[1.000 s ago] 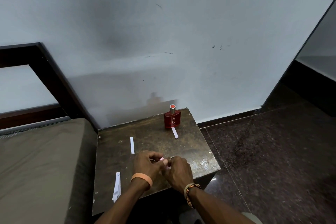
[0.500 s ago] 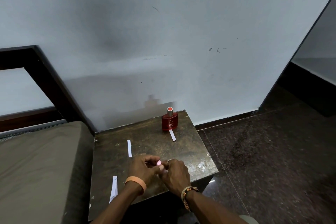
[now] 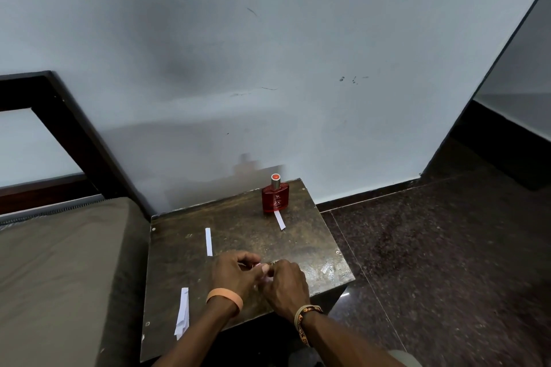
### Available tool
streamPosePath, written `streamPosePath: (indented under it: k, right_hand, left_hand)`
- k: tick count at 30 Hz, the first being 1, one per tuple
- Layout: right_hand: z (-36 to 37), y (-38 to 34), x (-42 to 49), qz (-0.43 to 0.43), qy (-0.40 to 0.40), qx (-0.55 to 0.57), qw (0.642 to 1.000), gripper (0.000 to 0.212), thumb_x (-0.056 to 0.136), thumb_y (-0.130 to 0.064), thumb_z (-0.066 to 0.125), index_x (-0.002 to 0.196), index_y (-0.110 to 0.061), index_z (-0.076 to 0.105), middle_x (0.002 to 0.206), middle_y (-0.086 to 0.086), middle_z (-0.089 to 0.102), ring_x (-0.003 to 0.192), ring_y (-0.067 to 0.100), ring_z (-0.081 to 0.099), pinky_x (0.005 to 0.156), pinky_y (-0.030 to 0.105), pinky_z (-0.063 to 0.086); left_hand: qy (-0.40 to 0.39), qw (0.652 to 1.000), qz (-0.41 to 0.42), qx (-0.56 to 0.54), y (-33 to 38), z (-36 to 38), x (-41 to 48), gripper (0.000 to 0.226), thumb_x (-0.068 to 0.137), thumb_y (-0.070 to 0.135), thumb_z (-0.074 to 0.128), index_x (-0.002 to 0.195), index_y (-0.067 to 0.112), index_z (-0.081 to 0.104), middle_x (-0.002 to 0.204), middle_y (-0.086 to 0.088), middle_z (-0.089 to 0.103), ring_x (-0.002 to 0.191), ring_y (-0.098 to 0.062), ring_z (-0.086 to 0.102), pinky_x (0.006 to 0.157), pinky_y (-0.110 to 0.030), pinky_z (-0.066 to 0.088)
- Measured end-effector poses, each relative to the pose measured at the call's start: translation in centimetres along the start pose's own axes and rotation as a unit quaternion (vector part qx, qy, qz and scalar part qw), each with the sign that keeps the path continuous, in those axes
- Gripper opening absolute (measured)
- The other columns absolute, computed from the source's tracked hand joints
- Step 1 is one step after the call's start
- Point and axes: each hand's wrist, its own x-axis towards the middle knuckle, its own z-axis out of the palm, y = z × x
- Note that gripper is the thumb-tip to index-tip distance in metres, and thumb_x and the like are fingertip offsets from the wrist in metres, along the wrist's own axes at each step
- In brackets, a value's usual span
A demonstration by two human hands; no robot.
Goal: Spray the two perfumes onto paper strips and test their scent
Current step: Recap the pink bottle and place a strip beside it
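A red perfume bottle with a silver cap stands upright at the far right of the dark wooden table. One white paper strip lies just in front of it. Another strip lies at mid-left, and a small pile of strips sits at the front left. My left hand and my right hand meet low over the table's front middle. Their fingertips pinch a small pink item that is mostly hidden, and I cannot tell what it is.
A bed with a brown mattress and a dark wooden frame touches the table's left side. A grey wall rises behind. Dark stone floor lies to the right. A small clear scrap lies near the table's right edge.
Both hands stay together at the same spot with only slight finger movement on the pink item. The view has shifted a little. The bottle and the strips have not moved.
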Motion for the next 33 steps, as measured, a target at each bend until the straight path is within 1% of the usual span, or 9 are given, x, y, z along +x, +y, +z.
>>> streamPosePath:
  k: [4, 8, 12, 15, 18, 21, 25, 29, 33]
  right_hand:
    - [0.1, -0.3, 0.0, -0.007, -0.002, 0.002, 1.000, 0.042, 0.083, -0.055, 0.051, 0.096, -0.020, 0.072, 0.086, 0.006, 0.073, 0.083, 0.026, 0.070, 0.069, 0.037, 0.057]
    - [0.0, -0.2, 0.0, -0.003, 0.006, 0.009, 1.000, 0.062, 0.085, -0.072, 0.042, 0.092, -0.018, 0.073, 0.082, 0.005, 0.073, 0.077, 0.025, 0.069, 0.064, 0.035, 0.055]
    - [-0.2, -0.3, 0.0, -0.012, -0.004, 0.024, 1.000, 0.053, 0.088, -0.066, 0.048, 0.094, -0.020, 0.074, 0.082, 0.003, 0.073, 0.077, 0.022, 0.070, 0.067, 0.035, 0.059]
    - [-0.2, -0.5, -0.1, -0.005, -0.013, 0.033, 0.999, 0.056, 0.088, -0.068, 0.046, 0.090, -0.018, 0.073, 0.080, 0.003, 0.072, 0.075, 0.021, 0.069, 0.067, 0.037, 0.059]
    - [-0.5, -0.7, -0.3, 0.008, -0.018, 0.039, 0.999, 0.059, 0.088, -0.069, 0.044, 0.093, -0.017, 0.071, 0.089, 0.004, 0.073, 0.085, 0.022, 0.070, 0.073, 0.036, 0.058]
    - [-0.6, -0.9, -0.6, 0.014, -0.022, 0.038, 0.999, 0.055, 0.087, -0.064, 0.045, 0.100, -0.016, 0.069, 0.098, 0.008, 0.073, 0.096, 0.028, 0.068, 0.079, 0.036, 0.056]
    - [-0.4, -1.0, -0.5, 0.024, -0.046, 0.045, 0.998, 0.055, 0.086, -0.063, 0.042, 0.111, -0.019, 0.063, 0.108, 0.006, 0.069, 0.107, 0.031, 0.064, 0.085, 0.036, 0.053]
    - [-0.9, -1.4, -0.7, 0.028, -0.056, 0.063, 0.996, 0.041, 0.089, -0.053, 0.050, 0.117, -0.026, 0.061, 0.118, 0.007, 0.065, 0.116, 0.030, 0.059, 0.094, 0.033, 0.047]
    - [-1.0, -1.2, -1.3, 0.031, -0.036, 0.065, 0.997, 0.034, 0.095, -0.046, 0.048, 0.119, -0.026, 0.061, 0.101, 0.004, 0.054, 0.123, 0.028, 0.054, 0.098, 0.031, 0.041]
  left_hand:
    - [-0.023, 1.000, 0.003, 0.020, 0.0, -0.1, 0.5, 0.021, 0.064, 0.007, 0.085, 0.077, 0.019, 0.075, 0.075, 0.004, 0.072, 0.072, -0.010, 0.068, 0.062, -0.014, 0.051]
    - [-0.007, 1.000, -0.018, -0.023, -0.4, -0.4, 0.3, 0.028, 0.059, 0.011, 0.089, 0.078, 0.022, 0.072, 0.076, 0.004, 0.072, 0.072, -0.012, 0.068, 0.067, -0.023, 0.055]
    - [0.002, 0.999, -0.019, -0.034, -1.1, -0.2, 0.0, 0.020, 0.064, 0.009, 0.086, 0.079, 0.017, 0.076, 0.070, 0.006, 0.072, 0.068, -0.006, 0.067, 0.059, -0.010, 0.047]
    - [-0.016, 1.000, -0.018, -0.020, -0.9, -0.2, 0.1, 0.025, 0.066, 0.008, 0.085, 0.087, 0.016, 0.075, 0.077, 0.006, 0.072, 0.074, -0.007, 0.066, 0.066, -0.013, 0.050]
    - [-0.014, 0.999, -0.034, -0.039, -0.9, -0.3, 0.2, 0.032, 0.062, 0.013, 0.088, 0.090, 0.018, 0.072, 0.079, 0.004, 0.071, 0.077, -0.009, 0.067, 0.067, -0.015, 0.050]
    - [-0.004, 0.998, -0.043, -0.039, -1.2, -0.2, 0.2, 0.029, 0.060, 0.023, 0.090, 0.082, 0.022, 0.071, 0.075, 0.004, 0.072, 0.077, -0.011, 0.067, 0.064, -0.014, 0.048]
    - [-0.001, 0.998, -0.041, -0.047, -1.1, -0.2, 0.3, 0.020, 0.063, 0.004, 0.086, 0.071, 0.016, 0.072, 0.053, 0.010, 0.067, 0.070, -0.017, 0.067, 0.053, -0.003, 0.045]
    - [0.009, 0.996, -0.061, -0.059, -1.0, -0.1, 0.4, 0.023, 0.059, 0.007, 0.089, 0.071, 0.016, 0.071, 0.062, 0.001, 0.069, 0.065, -0.019, 0.066, 0.056, -0.011, 0.046]
    - [0.005, 0.998, -0.041, -0.048, -1.2, -0.4, 0.5, 0.023, 0.058, 0.004, 0.089, 0.066, 0.018, 0.072, 0.055, 0.000, 0.068, 0.055, -0.012, 0.063, 0.051, -0.005, 0.045]
